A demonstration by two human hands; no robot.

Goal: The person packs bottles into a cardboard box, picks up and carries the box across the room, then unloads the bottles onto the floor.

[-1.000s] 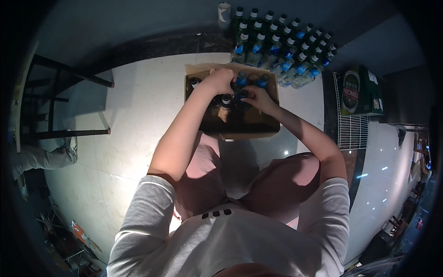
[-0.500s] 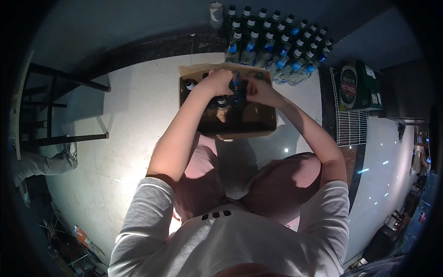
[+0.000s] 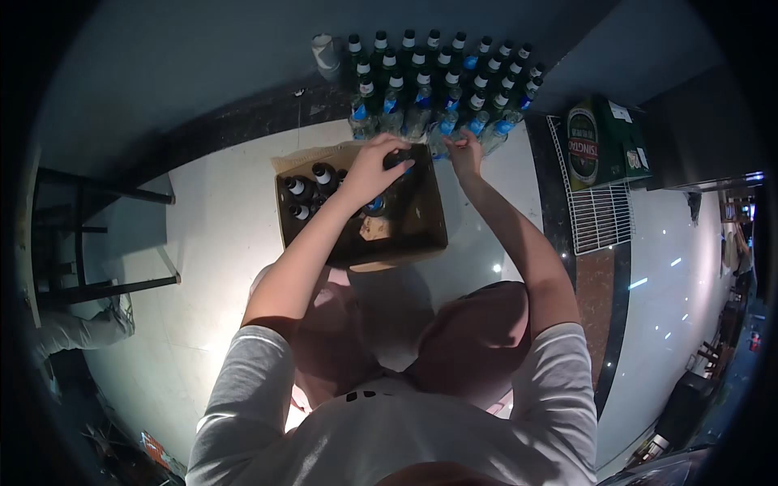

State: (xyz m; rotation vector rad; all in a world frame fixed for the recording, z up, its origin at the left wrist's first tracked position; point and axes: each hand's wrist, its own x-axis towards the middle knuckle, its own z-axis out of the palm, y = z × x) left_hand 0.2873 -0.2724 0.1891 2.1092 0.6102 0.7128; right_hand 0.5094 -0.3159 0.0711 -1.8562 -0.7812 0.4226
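My left hand (image 3: 374, 168) is over the open cardboard box (image 3: 429, 239), its thumb and fingers curled round a dark bottle (image 3: 397, 159) that is partly hidden. Several dark bottles with white neck labels, one of them a bottle (image 3: 323, 175) on the left, stand in the box. Outside the box, my right hand (image 3: 464, 155) is at the front row of standing bottles, fingers apart and bent. Its fingertips are beside a clear bottle (image 3: 443, 125) with a blue label; whether they touch it I cannot tell.
Several rows of green bottles (image 3: 419, 74) stand against the wall. A white cylinder (image 3: 326, 55) is to their left. On the right, a green Tsingtao carton (image 3: 604, 142) stands by a white wire rack (image 3: 601, 219). A dark-legged metal frame (image 3: 121, 182) is on the left.
My right hand has left the box and moved to the bottle rows. My left hand remains over the box. The view has shifted, so the bottles appear farther left.
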